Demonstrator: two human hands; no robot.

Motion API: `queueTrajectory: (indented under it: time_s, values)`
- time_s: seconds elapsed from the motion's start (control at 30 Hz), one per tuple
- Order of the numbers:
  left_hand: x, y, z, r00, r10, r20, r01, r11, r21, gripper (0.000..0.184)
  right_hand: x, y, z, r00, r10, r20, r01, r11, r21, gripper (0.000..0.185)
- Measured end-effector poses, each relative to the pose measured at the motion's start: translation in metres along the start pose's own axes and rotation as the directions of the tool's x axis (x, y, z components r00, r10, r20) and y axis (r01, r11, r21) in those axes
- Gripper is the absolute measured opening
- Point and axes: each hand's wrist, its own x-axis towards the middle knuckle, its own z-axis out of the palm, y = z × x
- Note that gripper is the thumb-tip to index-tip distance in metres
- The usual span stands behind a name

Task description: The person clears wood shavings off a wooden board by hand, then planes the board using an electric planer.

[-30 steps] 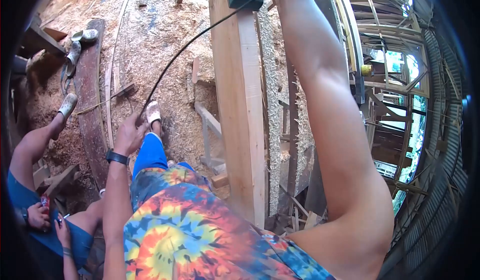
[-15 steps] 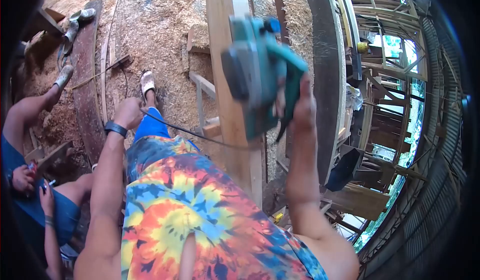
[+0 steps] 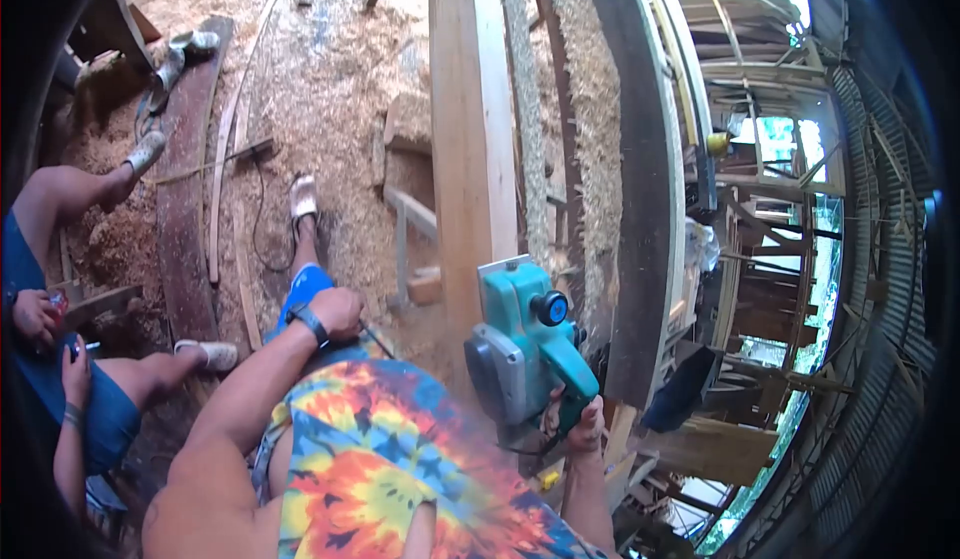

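Note:
A teal electric hand planer [image 3: 522, 304] rests on or just above the near end of a long wooden beam [image 3: 460, 149]. My right hand [image 3: 586, 425] is wrapped around its rear handle, close to my body; part of the fingers is hidden behind the handle. My left hand [image 3: 338, 313], with a dark band on the wrist, is closed around the planer's black power cord [image 3: 378, 341] in front of my waist. From there the cord passes toward the planer, partly hidden by my tie-dye shirt [image 3: 400, 429].
Wood shavings [image 3: 340, 89] cover the ground. A dark plank [image 3: 645, 159] runs along the right of the beam. At left sits another person [image 3: 100, 399], holding small objects in both hands. Stacked lumber [image 3: 745, 79] stands at the far right. A loose board [image 3: 195, 179] lies at left.
My right hand has drawn the planer back along the beam toward my body. My left hand has moved right and lower, still closed on the cord.

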Motion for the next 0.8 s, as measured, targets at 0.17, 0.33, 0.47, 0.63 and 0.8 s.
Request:
queueTrajectory:
  time_s: [0.17, 0.33, 0.47, 0.63, 0.8]
  values:
    - [-0.003, -0.041, -0.025, 0.976, -0.131, -0.174, 0.132, 0.991, -0.008, 0.017, 0.075, -0.034, 0.012, 0.995, -0.028, 0.097, 0.025, 0.999, 0.030, 0.084]
    - [0.002, -0.070, -0.067, 0.918, -0.288, -0.274, 0.260, 0.956, -0.134, 0.015, 0.180, -0.093, 0.046, 0.988, -0.065, 0.141, 0.075, 0.994, -0.074, 0.079]
    - [0.016, -0.086, -0.088, 0.886, -0.283, -0.368, 0.245, 0.958, -0.147, 0.033, 0.263, -0.142, 0.081, 0.974, -0.116, 0.196, 0.139, 0.984, -0.110, 0.071]
    - [0.041, -0.097, -0.128, 0.898, -0.295, -0.327, 0.253, 0.953, -0.166, 0.031, 0.371, -0.200, 0.130, 0.963, -0.148, 0.225, 0.180, 0.976, -0.126, 0.066]
    - [0.061, -0.106, -0.178, 0.875, -0.359, -0.326, 0.280, 0.923, -0.265, 0.030, 0.479, -0.260, 0.185, 0.963, -0.191, 0.193, 0.218, 0.967, -0.130, 0.069]
